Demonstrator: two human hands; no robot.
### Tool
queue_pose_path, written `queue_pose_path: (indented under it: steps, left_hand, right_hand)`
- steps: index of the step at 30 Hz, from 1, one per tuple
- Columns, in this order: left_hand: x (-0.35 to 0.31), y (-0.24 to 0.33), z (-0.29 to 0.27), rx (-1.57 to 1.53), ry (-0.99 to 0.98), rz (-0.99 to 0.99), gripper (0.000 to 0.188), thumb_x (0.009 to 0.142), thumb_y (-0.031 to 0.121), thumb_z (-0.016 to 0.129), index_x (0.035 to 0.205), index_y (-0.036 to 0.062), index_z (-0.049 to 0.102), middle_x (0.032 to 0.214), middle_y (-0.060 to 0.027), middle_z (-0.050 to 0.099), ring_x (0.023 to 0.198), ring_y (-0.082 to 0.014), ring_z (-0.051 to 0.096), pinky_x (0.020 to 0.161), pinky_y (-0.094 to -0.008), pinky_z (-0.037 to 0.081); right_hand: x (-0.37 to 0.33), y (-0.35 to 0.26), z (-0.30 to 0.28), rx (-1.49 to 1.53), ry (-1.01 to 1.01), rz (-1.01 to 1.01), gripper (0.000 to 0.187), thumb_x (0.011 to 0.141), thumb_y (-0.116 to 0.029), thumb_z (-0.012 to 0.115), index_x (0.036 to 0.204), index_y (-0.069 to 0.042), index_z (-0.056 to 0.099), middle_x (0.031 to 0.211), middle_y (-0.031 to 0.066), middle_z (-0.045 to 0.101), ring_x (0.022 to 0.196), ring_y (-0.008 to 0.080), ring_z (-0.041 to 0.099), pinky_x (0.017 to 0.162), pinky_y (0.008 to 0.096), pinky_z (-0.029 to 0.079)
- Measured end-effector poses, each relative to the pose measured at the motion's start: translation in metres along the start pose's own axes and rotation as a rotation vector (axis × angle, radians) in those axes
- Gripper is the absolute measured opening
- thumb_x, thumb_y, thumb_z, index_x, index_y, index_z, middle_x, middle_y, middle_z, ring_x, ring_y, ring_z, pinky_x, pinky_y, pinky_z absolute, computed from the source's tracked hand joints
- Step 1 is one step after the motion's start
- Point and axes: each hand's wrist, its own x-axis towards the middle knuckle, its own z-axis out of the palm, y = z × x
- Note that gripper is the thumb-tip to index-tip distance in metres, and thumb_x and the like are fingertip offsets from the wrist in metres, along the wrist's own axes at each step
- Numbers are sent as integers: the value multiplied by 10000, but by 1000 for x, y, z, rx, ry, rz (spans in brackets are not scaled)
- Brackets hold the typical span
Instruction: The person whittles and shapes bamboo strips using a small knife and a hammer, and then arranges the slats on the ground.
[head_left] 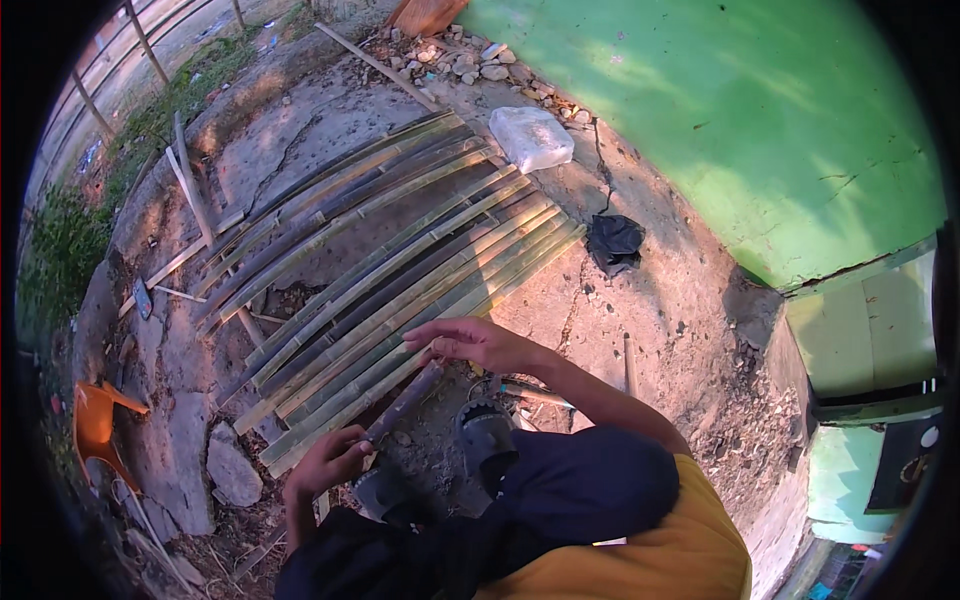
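Observation:
Low in the middle, my left hand [335,460] is closed at the lower end of a short, dark purplish-grey length [405,403], whose kind I cannot make out. It slants up and to the right, toward my right hand [475,343]. That hand is open, fingers stretched out to the left just above the upper end; whether the thumb touches it is hidden. Just beyond both hands lie many split bamboo strips [375,270], side by side in a slatted panel over crosswise poles.
My dark shoes [487,440] are on the ground close to the panel. A clear plastic-wrapped bundle [532,138] and a black plastic bag [615,243] lie to its right. An orange chair [97,430] stands at left, a green wall [740,130] at right. Stones [465,65] are behind.

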Motion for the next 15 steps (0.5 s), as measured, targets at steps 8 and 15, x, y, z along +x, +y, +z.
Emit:
queue_pose_path:
  steps: [8, 15]
  left_hand:
    - [-10, -5, 0, 141, 33, 92, 268, 1009, 304, 564, 983, 39, 593, 662, -19, 484, 646, -97, 446, 593, -314, 379]
    - [-6, -13, 0, 211, 88, 166, 259, 1012, 287, 568, 960, 35, 593, 669, 22, 456, 640, -71, 411, 560, -289, 350]
  right_hand:
    - [-13, 1, 4, -114, -4, 229, 256, 963, -77, 640, 1202, 9, 668, 1052, 92, 719, 953, 150, 690, 858, 284, 560]
    - [-10, 17, -2, -39, 116, 279, 298, 922, -73, 696, 1205, 12, 662, 916, 94, 723, 817, 149, 706, 755, 270, 580]
